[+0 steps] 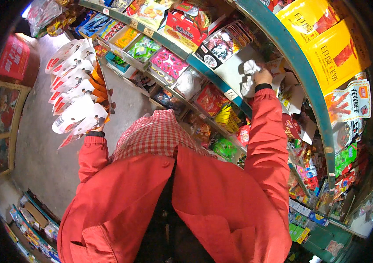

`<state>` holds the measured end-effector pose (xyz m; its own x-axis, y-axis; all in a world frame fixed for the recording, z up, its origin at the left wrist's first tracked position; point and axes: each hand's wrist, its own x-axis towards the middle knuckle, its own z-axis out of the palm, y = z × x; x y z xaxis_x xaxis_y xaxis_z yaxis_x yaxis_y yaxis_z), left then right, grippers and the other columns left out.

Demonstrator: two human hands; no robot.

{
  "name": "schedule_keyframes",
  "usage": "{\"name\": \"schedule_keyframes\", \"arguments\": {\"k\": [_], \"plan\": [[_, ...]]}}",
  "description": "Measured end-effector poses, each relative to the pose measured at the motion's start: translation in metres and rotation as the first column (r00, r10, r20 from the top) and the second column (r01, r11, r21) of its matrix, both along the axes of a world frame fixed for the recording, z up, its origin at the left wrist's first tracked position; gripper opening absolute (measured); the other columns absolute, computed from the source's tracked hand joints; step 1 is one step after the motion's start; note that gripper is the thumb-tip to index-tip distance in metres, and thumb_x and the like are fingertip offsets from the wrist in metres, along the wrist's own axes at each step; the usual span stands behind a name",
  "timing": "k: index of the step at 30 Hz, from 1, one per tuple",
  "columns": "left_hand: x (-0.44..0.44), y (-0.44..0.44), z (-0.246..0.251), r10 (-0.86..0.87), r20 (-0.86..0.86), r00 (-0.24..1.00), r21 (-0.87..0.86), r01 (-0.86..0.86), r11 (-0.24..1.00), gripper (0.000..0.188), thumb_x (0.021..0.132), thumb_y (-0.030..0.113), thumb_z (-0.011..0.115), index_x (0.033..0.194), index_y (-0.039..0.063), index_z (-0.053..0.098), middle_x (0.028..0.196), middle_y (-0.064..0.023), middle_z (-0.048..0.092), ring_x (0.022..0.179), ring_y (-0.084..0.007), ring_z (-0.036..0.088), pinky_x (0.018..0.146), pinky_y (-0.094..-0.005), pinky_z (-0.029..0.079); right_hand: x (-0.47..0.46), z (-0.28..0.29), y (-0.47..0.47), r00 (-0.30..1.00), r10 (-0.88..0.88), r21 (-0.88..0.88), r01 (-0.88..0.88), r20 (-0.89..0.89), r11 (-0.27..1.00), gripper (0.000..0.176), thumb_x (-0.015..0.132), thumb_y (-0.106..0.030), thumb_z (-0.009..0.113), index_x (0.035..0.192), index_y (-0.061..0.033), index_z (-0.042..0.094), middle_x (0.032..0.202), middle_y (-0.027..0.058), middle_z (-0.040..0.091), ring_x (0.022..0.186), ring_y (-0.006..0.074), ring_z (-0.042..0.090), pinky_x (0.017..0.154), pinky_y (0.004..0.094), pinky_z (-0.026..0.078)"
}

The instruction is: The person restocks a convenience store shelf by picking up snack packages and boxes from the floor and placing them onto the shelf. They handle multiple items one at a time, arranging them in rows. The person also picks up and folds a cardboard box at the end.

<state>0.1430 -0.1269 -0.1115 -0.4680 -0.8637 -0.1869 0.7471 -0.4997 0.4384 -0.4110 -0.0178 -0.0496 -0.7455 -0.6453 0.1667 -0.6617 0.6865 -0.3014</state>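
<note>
My right hand (264, 77) grips a crumpled white cloth (250, 67) against a bare white section of shelf board (235, 73). To the left of the cloth stands a row of black, white and red snack packets (223, 43). Out over the floor, my left hand (99, 128) holds a bunch of white and orange snack packets (74, 82), fanned out in overlapping rows. Those packets hide most of that hand, though fingertips show along their right side. Whether a box or tray lies under the packets cannot be told.
A green shelf edge (211, 73) with price tags curves past the cloth. Below it are boxes of sweets, including pink round packs (166, 64). Yellow snack bags (332, 54) hang from an upper shelf. A red carton (15, 58) stands at left beside the grey floor (46, 157).
</note>
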Motion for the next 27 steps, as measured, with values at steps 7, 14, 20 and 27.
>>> {"name": "schedule_keyframes", "arguments": {"k": [7, 14, 20, 27], "plan": [[0.007, -0.007, -0.013, -0.058, -0.111, 0.992, 0.039, 0.063, 0.997, 0.056, 0.081, 0.046, 0.037, 0.126, 0.012, 0.031, 0.126, -0.0149, 0.035, 0.108, -0.0337, 0.040, 0.071, -0.0491, 0.045, 0.017, -0.046, 0.024, 0.968, 0.116, 0.315, -0.184, 0.224, 0.931, 0.041, 0.077, -0.035, 0.051, 0.110, -0.0116, 0.052, 0.105, 0.0199, 0.054, 0.100, 0.0337, 0.050, 0.087, 0.0389, 0.038], [0.007, -0.019, -0.035, -0.131, -0.269, 0.954, 0.004, 0.137, 0.991, 0.063, 0.082, 0.051, 0.031, 0.130, 0.012, 0.024, 0.131, -0.0168, 0.029, 0.118, -0.0396, 0.028, 0.074, -0.0600, 0.041, 0.039, -0.052, 0.006, 0.992, -0.055, 0.517, -0.011, 0.111, 0.856, 0.036, 0.071, -0.023, 0.054, 0.106, -0.0153, 0.053, 0.103, 0.0186, 0.054, 0.097, 0.0331, 0.052, 0.085, 0.0402, 0.040], [0.001, -0.020, -0.034, -0.108, -0.233, 0.966, -0.030, 0.104, 0.994, 0.062, 0.082, 0.050, 0.032, 0.130, 0.012, 0.024, 0.130, -0.0164, 0.030, 0.118, -0.0387, 0.028, 0.075, -0.0595, 0.041, 0.071, -0.043, -0.019, 0.984, -0.177, 0.340, 0.159, 0.024, 0.927, 0.029, 0.068, -0.016, 0.057, 0.095, -0.0057, 0.055, 0.094, 0.0205, 0.058, 0.087, 0.0334, 0.057, 0.080, 0.0380, 0.043], [-0.007, -0.024, -0.033, -0.121, -0.229, 0.966, -0.064, 0.109, 0.992, 0.061, 0.082, 0.049, 0.033, 0.130, 0.012, 0.025, 0.129, -0.0163, 0.031, 0.118, -0.0384, 0.029, 0.074, -0.0589, 0.042, 0.062, -0.058, -0.032, 0.982, -0.040, 0.026, 0.036, 0.186, 0.999, 0.023, 0.061, -0.013, 0.060, 0.083, -0.0143, 0.064, 0.086, 0.0147, 0.061, 0.082, 0.0280, 0.059, 0.074, 0.0322, 0.045]]}}
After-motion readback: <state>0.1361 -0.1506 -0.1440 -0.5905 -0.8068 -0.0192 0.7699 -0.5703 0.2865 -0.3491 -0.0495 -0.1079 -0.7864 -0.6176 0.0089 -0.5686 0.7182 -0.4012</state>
